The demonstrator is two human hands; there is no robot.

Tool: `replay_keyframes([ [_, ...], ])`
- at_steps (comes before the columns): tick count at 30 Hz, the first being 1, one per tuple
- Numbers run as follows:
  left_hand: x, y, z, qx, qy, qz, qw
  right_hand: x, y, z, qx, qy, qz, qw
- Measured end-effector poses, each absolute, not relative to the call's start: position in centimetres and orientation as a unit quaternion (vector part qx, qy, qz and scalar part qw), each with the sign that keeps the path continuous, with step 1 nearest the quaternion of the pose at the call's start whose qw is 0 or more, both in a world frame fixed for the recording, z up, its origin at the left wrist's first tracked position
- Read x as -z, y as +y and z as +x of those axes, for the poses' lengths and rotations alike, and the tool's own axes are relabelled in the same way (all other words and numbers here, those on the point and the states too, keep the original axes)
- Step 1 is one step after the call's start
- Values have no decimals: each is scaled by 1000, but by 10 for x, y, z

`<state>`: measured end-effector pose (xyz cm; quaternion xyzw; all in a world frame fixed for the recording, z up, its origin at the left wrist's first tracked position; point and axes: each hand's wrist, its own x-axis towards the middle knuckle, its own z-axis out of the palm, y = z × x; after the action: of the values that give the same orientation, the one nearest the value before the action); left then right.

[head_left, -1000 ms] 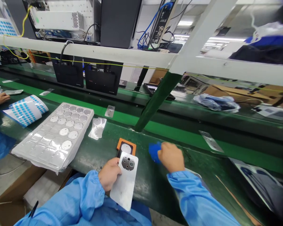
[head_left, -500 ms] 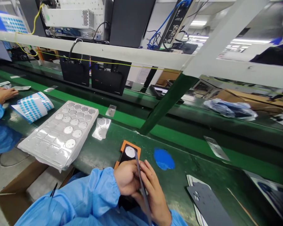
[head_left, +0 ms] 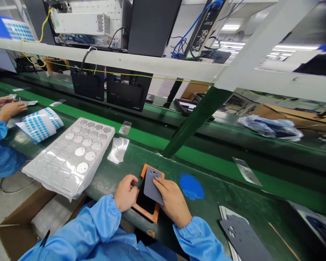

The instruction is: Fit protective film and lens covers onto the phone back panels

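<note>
A thin grey back panel with camera holes, like a phone's back cover [head_left: 151, 186], lies slanted over a black inset in an orange frame fixture [head_left: 147, 214]. My right hand [head_left: 174, 201] holds the panel at its right side, fingertips on its upper face and thumb hidden. At the fixture's left edge is my left hand [head_left: 125, 194], its fingers loosely curled, thumb and forefinger apart, with nothing seen between them. The round white disc inside the fixture is covered now.
A clear plastic tray [head_left: 51, 159] holds several round discs. Small clear sheets [head_left: 118, 150] lie beside it. A blue patch [head_left: 191, 186] and stacked grey panels [head_left: 241, 232] are on the right. Another person's hands [head_left: 12, 108] work at far left, near a blue-dotted sheet [head_left: 42, 125].
The grey panel went from upright, edge-on between both hands, to lying over the fixture. My left hand let go of it and moved left; more of the orange fixture shows.
</note>
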<state>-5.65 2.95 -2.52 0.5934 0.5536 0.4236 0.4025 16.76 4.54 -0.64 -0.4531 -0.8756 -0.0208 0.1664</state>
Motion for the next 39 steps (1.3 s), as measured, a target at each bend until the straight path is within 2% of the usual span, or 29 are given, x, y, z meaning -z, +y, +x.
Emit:
replay_keyframes([
  [19,31,41,-58,-438,554,598,379,-1,39,158,-16,-873,-473,115],
  [26,19,55,-56,-423,498,691,310,1,42,154,-54,-876,-470,89],
  [33,26,63,-39,-334,449,793,241,-18,57,169,-102,-894,-434,50],
  [36,31,60,-34,-298,461,813,193,-24,90,157,-120,-872,-471,58],
  [39,32,58,-30,-271,489,813,165,-13,128,127,-89,-831,-542,91],
])
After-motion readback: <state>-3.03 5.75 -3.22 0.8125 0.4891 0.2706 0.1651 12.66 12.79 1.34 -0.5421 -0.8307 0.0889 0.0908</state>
